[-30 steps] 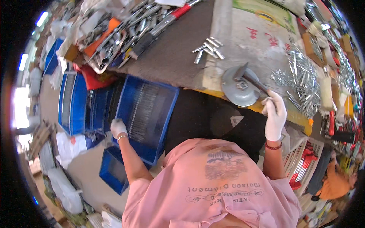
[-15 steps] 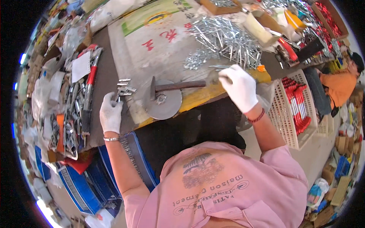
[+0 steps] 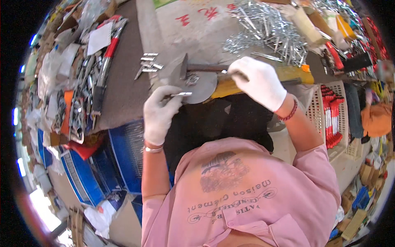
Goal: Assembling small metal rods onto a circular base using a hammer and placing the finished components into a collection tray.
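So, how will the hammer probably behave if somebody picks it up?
The hammer should feel stiff, as its handle looks straight and solid. It is probably head-heavy: the dark head looks like metal, thicker than the handle. Rolling seems unlikely, because the head sits crosswise.

Pale floor (image 3: 121, 230) spreads below a brown workbench (image 3: 123, 86), with bright light (image 3: 44, 210) at left.

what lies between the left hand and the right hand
In the head view, a grey disc and a hammer lie between the left hand and right hand.
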### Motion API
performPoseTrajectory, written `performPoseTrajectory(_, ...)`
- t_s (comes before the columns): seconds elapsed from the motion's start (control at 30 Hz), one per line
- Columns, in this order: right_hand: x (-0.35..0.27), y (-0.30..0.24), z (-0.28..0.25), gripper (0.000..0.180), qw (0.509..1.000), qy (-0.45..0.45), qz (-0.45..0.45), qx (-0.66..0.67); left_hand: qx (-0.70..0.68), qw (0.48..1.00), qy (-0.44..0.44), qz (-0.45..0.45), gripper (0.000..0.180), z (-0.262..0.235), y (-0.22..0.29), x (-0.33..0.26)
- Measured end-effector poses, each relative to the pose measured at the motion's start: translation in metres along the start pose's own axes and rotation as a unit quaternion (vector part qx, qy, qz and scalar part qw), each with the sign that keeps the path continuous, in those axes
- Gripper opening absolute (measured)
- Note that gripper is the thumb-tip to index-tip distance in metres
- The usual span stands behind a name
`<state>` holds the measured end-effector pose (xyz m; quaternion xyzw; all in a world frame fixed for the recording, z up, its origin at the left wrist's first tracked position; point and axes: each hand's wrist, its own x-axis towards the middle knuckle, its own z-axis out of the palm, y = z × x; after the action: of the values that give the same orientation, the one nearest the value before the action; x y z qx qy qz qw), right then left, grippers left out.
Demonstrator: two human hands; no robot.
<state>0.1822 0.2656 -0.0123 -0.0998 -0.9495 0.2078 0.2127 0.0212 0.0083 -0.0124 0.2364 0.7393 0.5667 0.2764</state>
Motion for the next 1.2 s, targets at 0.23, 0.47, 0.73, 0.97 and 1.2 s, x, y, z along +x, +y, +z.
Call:
performPoseTrajectory(0.23, 0.011, -0.044, 0.046, 0.003, 0.995, -0.072, -0.056, 0.032, 0.107, 0.977, 0.033, 0.181, 0.016, 0.002, -0.031, 0.002)
performPoseTrajectory(0.47, 0.019, -0.046, 0.053, 0.005, 0.994, -0.077, -0.075, -0.006, 0.26, 0.942, 0.037, 0.21, 0.013, 0.002, -0.022, 0.01)
performPoseTrajectory(0.73, 0.02, -0.04, 0.056, 0.008, 0.991, -0.073, -0.109, 0.006, 0.244, 0.949, 0.014, 0.198, 0.012, 0.002, -0.023, 0.015)
performPoseTrajectory(0.97, 0.021, -0.041, 0.053, 0.006, 0.982, -0.087, -0.164, -0.028, 0.225, 0.951, 0.022, 0.211, 0.013, 0.005, -0.025, 0.012)
performPoseTrajectory(1.2, 0.021, -0.045, 0.051, 0.008, 0.981, -0.097, -0.164, -0.027, 0.192, 0.963, 0.033, 0.187, 0.014, 0.003, -0.039, 0.013)
